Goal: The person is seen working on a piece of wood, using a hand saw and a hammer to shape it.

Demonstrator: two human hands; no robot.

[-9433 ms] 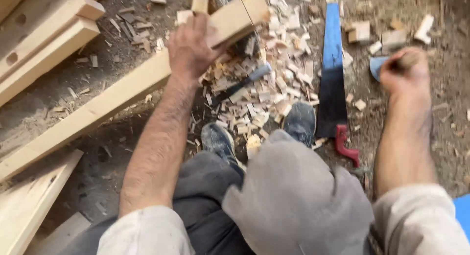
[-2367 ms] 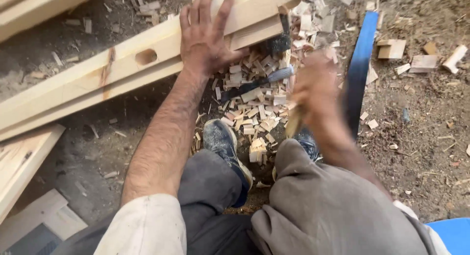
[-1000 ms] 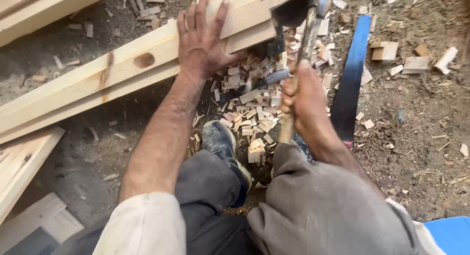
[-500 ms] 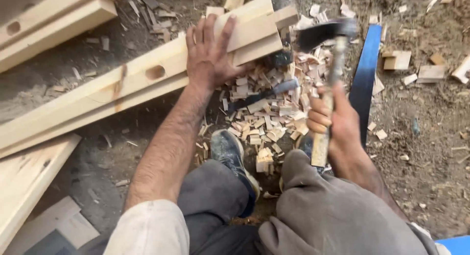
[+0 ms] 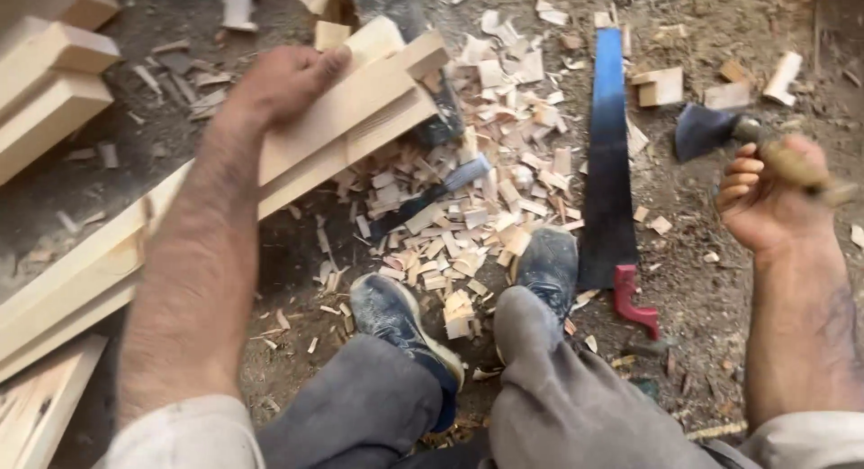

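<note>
My left hand (image 5: 279,82) rests on the top face of a long pale wooden beam (image 5: 333,131) that runs from the lower left toward the top middle. Out to the right, my right hand (image 5: 765,199) is shut on the wooden handle of a small hatchet (image 5: 706,129), whose dark head hangs low over the dirt, pointing left. A chisel (image 5: 432,194) with a pale blue end lies among wood chips (image 5: 486,208) below the beam's end. My two dark shoes (image 5: 549,262) sit in front of the chips.
A blue-bladed handsaw (image 5: 607,163) with a red handle lies on the ground between my feet and the hatchet. More pale beams (image 5: 49,100) are stacked at the left. Small wood offcuts (image 5: 661,86) lie scattered at the top right.
My right hand has swung the hatchet from above the beam's end out to the right and down near the ground. My left hand stays on the beam.
</note>
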